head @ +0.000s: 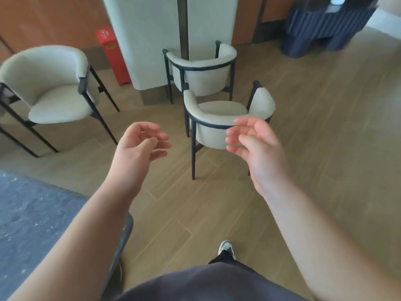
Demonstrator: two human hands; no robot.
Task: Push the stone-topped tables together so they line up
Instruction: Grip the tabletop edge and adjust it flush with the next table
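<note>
Here both bare hands are raised in the air over the wooden floor (pixel 325 131), and neither one touches anything. The left hand (pixel 138 144) is palm up with its fingers loosely curled, so its grip is wide and holds nothing. The right hand (pixel 256 142) is likewise palm inward with the fingers half bent, its grip wide and empty too. The two hands are apart, with bare floor showing between them.

The stone-topped bench (pixel 32 213) lies at the near left, a dark grey speckled slab whose corner reaches under the left forearm. Only this one bench top is in view, and both hands are well clear of it, farther out and to its right.

Just beyond the right hand stands a cream chair (pixel 217 118) with a dark frame, its curved back turned toward the camera. A second cream chair (pixel 201 68) sits behind it against a pale pillar (pixel 152 40). A third chair (pixel 50 88) is at the far left. A red box (pixel 112 55) leans by the pillar. A dark blue ribbed cabinet (pixel 321 29) is at the far right. One shoe (pixel 226 248) shows at the near edge.
</note>
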